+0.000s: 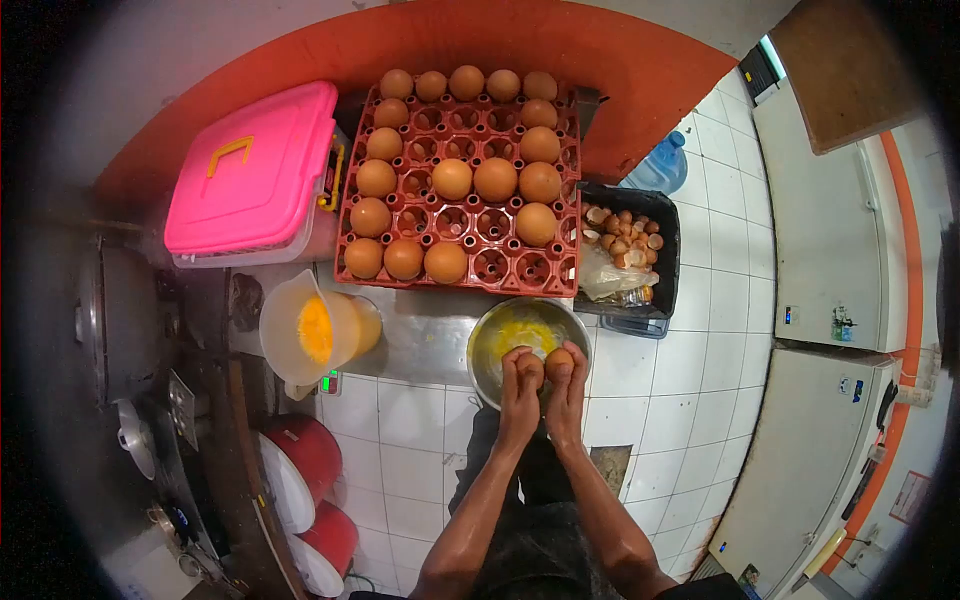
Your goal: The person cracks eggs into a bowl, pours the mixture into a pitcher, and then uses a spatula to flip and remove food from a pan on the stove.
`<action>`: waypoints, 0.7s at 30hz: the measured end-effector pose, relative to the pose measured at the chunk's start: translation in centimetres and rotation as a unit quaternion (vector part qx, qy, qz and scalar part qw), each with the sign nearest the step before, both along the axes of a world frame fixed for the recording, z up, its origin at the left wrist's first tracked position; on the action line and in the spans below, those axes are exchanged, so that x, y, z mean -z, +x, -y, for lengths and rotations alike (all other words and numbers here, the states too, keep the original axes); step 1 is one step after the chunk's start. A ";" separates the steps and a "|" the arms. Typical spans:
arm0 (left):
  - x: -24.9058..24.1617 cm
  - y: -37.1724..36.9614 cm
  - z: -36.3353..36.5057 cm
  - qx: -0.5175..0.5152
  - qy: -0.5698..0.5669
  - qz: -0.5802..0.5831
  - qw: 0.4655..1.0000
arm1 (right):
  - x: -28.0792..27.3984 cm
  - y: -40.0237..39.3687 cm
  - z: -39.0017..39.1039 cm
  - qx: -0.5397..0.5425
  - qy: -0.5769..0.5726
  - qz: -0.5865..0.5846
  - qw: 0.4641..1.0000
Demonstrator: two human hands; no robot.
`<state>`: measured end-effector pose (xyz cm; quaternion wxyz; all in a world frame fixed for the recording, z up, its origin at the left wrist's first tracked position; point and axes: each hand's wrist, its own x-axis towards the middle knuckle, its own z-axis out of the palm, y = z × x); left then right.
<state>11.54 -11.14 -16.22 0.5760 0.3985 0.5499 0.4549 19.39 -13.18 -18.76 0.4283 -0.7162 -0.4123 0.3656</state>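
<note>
A brown egg (pixel 531 371) is wrapped in the fingers of my left hand (pixel 517 395). My right hand (pixel 568 397) is closed around another brown egg (pixel 560 357), close beside the first. Both hands are over the near side of a round metal bowl (pixel 480 345), which has yellow, wet egg on its inside. Beyond the bowl, a red egg tray (pixel 420 220) holds brown eggs along its edges and a few in the middle, with bare cups between. To the left, a translucent jug (pixel 362 325) contains orange-yellow egg liquid (pixel 314 328).
A black bin (pixel 668 255) with broken eggshells (pixel 625 240) and a plastic bag stands right of the tray. At the left is a pink-lidded box (pixel 250 180). Below the jug sits a scale (pixel 331 382); red buckets (pixel 310 450) stand lower left. White cabinets (pixel 810 440) line the right.
</note>
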 end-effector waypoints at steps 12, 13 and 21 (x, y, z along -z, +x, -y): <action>6.6 -1.8 1.5 0.043 -0.030 -0.044 0.998 | -1.8 1.9 -1.5 -0.042 -0.015 -0.085 0.995; 6.6 -1.9 0.9 0.064 -0.037 -0.064 0.995 | -1.4 2.5 -1.5 -0.043 -0.015 -0.084 0.995; 7.5 -3.1 -0.3 0.161 -0.136 0.094 0.973 | -2.4 7.3 -3.7 -0.219 -0.094 -0.084 0.968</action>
